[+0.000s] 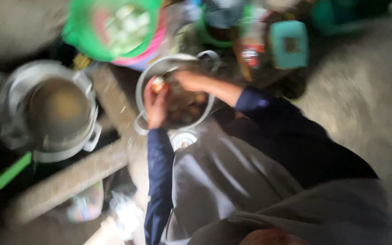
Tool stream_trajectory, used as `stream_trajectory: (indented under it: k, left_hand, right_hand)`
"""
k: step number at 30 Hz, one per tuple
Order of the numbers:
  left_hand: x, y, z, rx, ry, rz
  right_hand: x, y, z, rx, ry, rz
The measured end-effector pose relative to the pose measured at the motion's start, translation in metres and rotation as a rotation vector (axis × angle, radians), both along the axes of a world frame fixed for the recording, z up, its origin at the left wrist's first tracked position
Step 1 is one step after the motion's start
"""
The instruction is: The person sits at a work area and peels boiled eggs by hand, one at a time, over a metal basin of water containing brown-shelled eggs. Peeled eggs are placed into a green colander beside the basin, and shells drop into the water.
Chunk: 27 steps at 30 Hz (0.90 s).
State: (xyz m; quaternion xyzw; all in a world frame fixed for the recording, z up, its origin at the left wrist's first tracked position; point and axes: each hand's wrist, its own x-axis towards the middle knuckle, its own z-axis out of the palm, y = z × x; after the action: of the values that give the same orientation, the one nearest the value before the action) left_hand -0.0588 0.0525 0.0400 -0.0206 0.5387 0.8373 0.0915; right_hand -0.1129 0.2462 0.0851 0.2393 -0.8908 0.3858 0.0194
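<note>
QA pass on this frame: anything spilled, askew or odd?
Nothing clearly stands out; heavy blur hides detail. Both hands, left hand and right hand, are over the metal pot. The second, larger pot sits upright nearby.

Motion blur smears the whole view, and the edges crop much of it.

The contents of the metal pot (174, 93) read only as dark brownish lumps, partly covered by the left hand (156, 105) and right hand (190, 80); a small red-and-white thing at the left hand's fingertips is too blurred to identify, and neither grip can be made out. The green basket (110, 27) is cut off by the top edge, its contents a pale smear. The teal block (289, 44) and the clutter around it stay shapeless. Pale scraps on the floor (368, 90) at lower left cannot be identified.
</note>
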Motion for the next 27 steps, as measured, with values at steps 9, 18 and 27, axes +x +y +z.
stream_trajectory:
  k: [9, 18, 27]
  left_hand:
    - [0.006, -0.032, -0.001, -0.094, 0.212, 0.075]
    - [0.008, -0.047, 0.008, -0.104, 0.135, 0.044]
    - [0.008, -0.049, 0.008, -0.035, 0.049, 0.011]
  right_hand:
    - [0.0, -0.065, -0.021, -0.728, -0.372, 0.161]
    - [0.013, -0.072, -0.024, -0.171, 0.059, -0.029]
    - [0.004, -0.076, -0.024, -0.563, -0.178, 0.117]
